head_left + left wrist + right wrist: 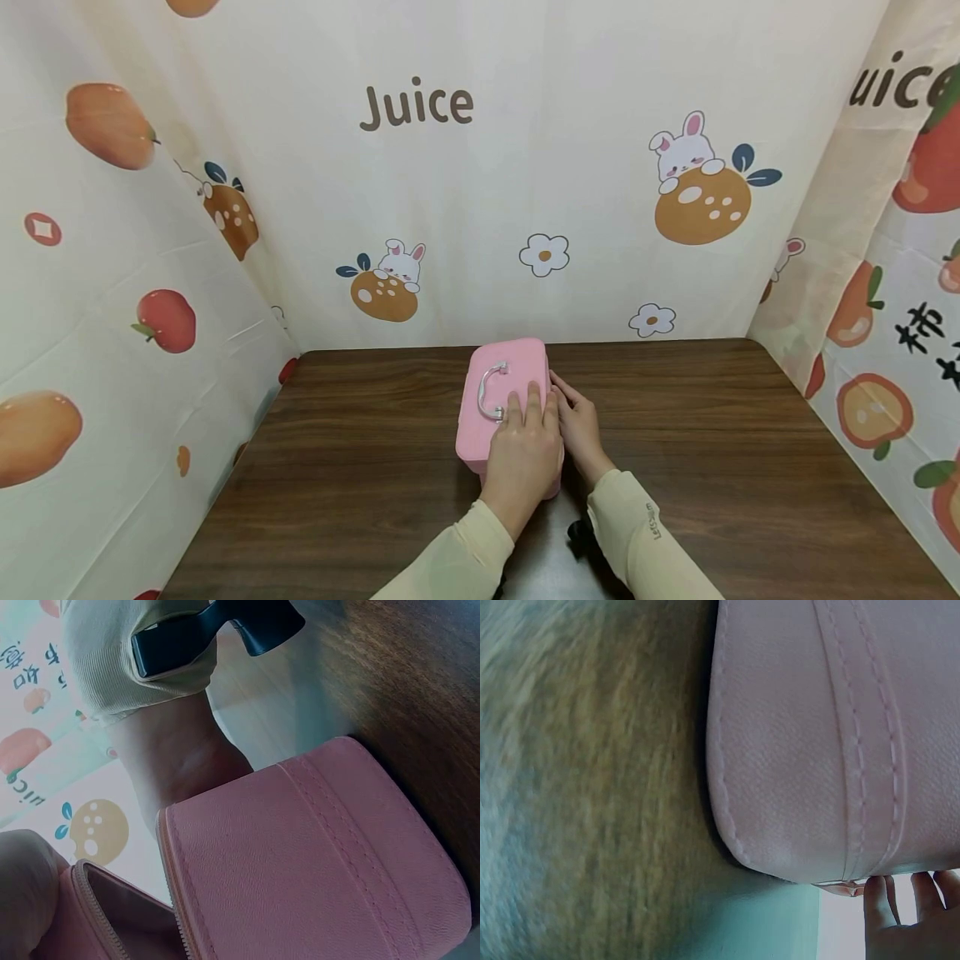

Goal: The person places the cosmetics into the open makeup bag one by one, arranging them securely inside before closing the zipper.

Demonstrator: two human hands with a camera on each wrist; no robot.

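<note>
A pink zip-up case [513, 362] with a silver carry handle [482, 392] on its lid stands on the table. My left hand [522, 446] rests on the lid with its fingers spread straight. My right hand [581, 427] is at the case's right side, fingertips bunched at the edge under the lid; I cannot tell what they pinch. In the left wrist view the zipper [174, 889] is parted and a dark gap shows between lid and body. The right wrist view has stitched pink leather [780, 742] close up, with fingers [911, 930] at its edge.
The brown wooden table [360, 417] reaches back to a printed curtain [480, 183], with more curtain at both sides. A black wrist mount [187, 641] sits on the right sleeve [637, 525]. Pale light reflects off the table's near part, between the forearms.
</note>
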